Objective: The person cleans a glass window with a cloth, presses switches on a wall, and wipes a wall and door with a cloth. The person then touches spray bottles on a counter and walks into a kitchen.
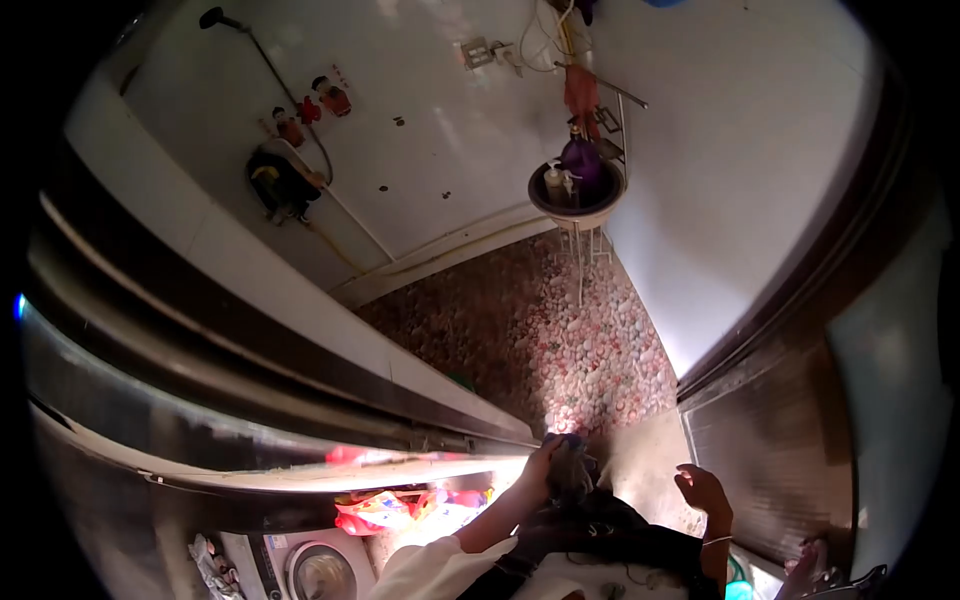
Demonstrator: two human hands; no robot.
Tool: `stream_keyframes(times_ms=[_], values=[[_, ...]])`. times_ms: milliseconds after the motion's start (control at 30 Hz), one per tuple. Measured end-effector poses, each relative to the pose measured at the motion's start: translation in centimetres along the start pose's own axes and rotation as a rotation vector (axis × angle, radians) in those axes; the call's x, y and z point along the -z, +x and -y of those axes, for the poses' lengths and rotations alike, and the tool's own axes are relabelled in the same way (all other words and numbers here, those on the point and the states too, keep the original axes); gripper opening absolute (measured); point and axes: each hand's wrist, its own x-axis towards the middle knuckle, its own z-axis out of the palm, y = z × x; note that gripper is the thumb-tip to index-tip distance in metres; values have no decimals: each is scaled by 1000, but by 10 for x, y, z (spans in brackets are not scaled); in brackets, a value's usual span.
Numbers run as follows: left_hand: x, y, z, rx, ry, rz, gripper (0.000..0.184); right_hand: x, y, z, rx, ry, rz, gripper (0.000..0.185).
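My left hand (540, 472) is closed at the lower middle of the head view, in front of my body. It grips a dark greyish bundle (572, 472) with a bluish top; it looks soft, but shadow hides its kind. My right hand (703, 490) hangs to the right, away from the bundle, with its fingers loosely bent and apart. Nothing shows in it, and a thin band circles that wrist.
A doorway opens onto a pebble-patterned floor (610, 340). At the far corner a basin (545, 205) on a stand holds a purple bottle (580, 160) and pump bottles. A brown door panel (770, 450) stands right; a washing machine (300, 565) and red plastic bags (375, 512) lie lower left.
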Motion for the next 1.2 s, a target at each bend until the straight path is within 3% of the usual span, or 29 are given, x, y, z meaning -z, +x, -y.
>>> stream_keyframes(times_ms=[133, 200, 300, 333, 400, 500, 633, 767, 800, 1000, 1067, 1100, 1133, 1167, 1200], values=[[4, 24, -35, -39, -161, -126, 38, 14, 60, 40, 13, -2, 138, 35], [8, 46, -53, -163, -109, -166, 38, 17, 96, 47, 74, -49, 132, 34], [24, 69, -82, -188, -116, -164, 41, 21, 142, 63, 219, -159, 87, 31], [22, 75, -90, -217, -67, -317, 40, 27, 157, 72, 258, -135, 99, 30], [19, 73, -106, -305, 32, -390, 37, 30, 186, 90, 229, -32, 149, 30], [9, 66, -111, -442, 131, -577, 34, 23, 228, 102, 204, -178, 199, 30], [9, 55, -119, -386, -58, -532, 27, 1, 287, 121, 296, -191, 416, 28], [-7, 46, -143, -531, -192, -755, 28, -14, 352, 155, 552, -258, 575, 30], [1, 50, -144, -566, -222, -784, 28, -18, 368, 163, 509, -238, 618, 30], [0, 79, -184, -650, -484, -864, 35, -6, 487, 201, 714, -316, 730, 29], [-10, 100, -201, -760, -416, -1052, 36, 4, 525, 207, 829, -350, 638, 27], [-22, 93, -207, -623, 44, -1038, 55, 8, 544, 207, 891, -357, 605, 27], [-23, 104, -216, -531, 80, -1110, 67, 9, 565, 204, 936, -377, 540, 27], [-34, 106, -219, -859, -12, -830, 65, 19, 574, 215, 970, -379, 533, 29], [-9, 125, -211, -805, -141, -784, 54, 17, 591, 203, 870, -437, 495, 32]])
